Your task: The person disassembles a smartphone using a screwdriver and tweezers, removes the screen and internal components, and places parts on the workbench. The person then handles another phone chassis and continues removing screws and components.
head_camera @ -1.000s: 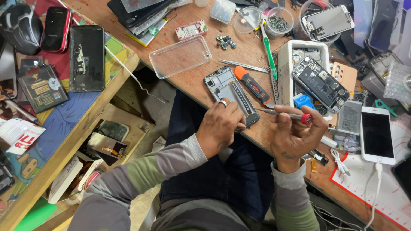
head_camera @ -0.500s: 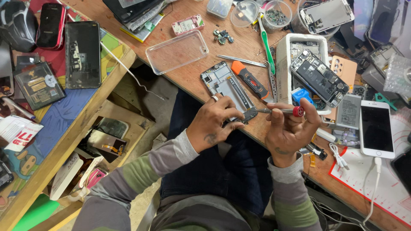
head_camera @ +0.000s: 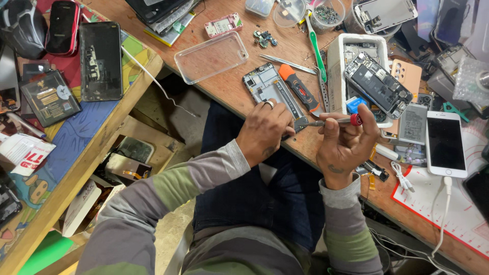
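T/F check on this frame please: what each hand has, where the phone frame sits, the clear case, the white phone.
1. The right hand holds a red-capped screwdriver. True.
2. The left hand is lifted clear of the phone frame. False: it rests on the frame's near end.
3. The frame lies on the wooden bench, near its edge. True.
4. The clear case is fitted on the frame. False: it lies apart, empty, to the left.
5. The white phone has a cable plugged in. True.
6. The orange-handled tool is in the left hand. False: it lies on the bench.
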